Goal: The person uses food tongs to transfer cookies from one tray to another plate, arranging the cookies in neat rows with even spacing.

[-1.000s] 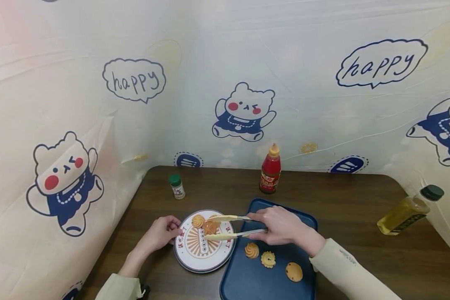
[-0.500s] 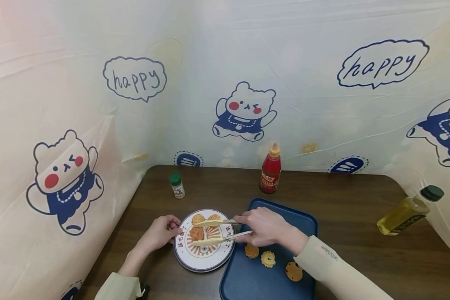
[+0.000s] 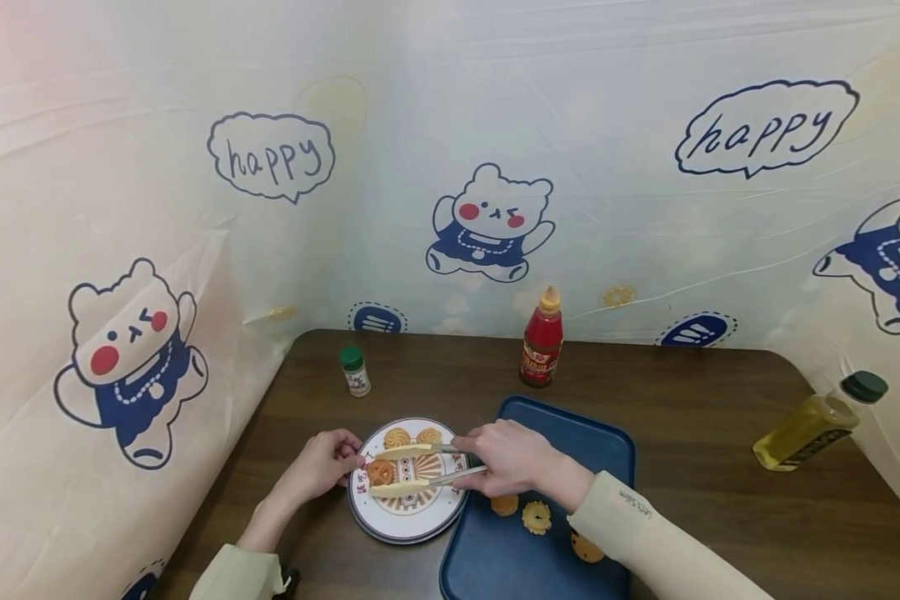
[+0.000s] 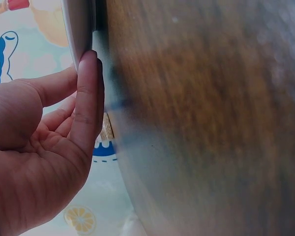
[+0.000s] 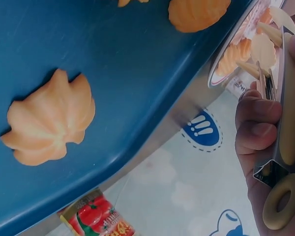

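Note:
My right hand [image 3: 506,458] grips cream-tipped metal tongs [image 3: 412,469] that reach left over a round patterned plate [image 3: 420,521]. A round orange cookie [image 3: 379,472] sits between the tong tips at the plate's left side; whether it is pinched I cannot tell. Two swirl cookies [image 3: 397,436] lie at the plate's far edge. My left hand [image 3: 322,465] touches the plate's left rim, and in the left wrist view a straight finger [image 4: 87,98] presses the rim [image 4: 78,29]. The right wrist view shows the tongs [image 5: 285,123] in my right hand [image 5: 258,132].
A blue tray [image 3: 607,442] right of the plate holds three cookies [image 3: 536,517]; one leaf-shaped cookie [image 5: 49,123] lies close below my right wrist. A red sauce bottle [image 3: 541,342], a small green-capped jar [image 3: 354,372] and an oil bottle [image 3: 813,421] stand on the brown table [image 3: 720,392].
My right hand and the tongs have moved left across the plate, taking the orange cookie from the plate's far right part to its left side. My left hand stays at the rim.

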Demonstrator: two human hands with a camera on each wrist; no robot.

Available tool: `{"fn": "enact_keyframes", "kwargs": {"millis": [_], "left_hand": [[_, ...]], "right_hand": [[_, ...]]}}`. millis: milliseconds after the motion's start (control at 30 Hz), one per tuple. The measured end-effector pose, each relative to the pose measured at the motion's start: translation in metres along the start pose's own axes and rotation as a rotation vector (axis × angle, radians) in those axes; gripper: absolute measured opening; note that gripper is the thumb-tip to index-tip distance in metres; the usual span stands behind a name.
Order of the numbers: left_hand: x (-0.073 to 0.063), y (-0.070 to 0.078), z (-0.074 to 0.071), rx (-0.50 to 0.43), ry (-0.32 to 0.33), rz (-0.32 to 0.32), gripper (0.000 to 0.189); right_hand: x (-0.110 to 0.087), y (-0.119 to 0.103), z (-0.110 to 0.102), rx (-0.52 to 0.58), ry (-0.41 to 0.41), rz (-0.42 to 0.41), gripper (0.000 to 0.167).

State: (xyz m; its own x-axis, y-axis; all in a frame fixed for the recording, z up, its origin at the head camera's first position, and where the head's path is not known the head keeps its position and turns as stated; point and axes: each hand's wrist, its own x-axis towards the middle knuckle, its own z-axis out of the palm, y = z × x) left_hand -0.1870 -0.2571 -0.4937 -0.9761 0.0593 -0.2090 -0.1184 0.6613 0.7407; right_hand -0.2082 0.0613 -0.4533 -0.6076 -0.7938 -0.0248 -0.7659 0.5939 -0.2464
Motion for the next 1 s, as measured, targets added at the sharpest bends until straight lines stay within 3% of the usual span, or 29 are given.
{"fn": "enact_keyframes", "kwargs": {"millis": [1000], "left_hand": [[-0.0013,0.0024,-0.0004,0.011,0.000,-0.002,0.019]], "right_hand": [[0.0029,-0.0048,0.0022,0.014,-0.038,0.046,0.058]]}}
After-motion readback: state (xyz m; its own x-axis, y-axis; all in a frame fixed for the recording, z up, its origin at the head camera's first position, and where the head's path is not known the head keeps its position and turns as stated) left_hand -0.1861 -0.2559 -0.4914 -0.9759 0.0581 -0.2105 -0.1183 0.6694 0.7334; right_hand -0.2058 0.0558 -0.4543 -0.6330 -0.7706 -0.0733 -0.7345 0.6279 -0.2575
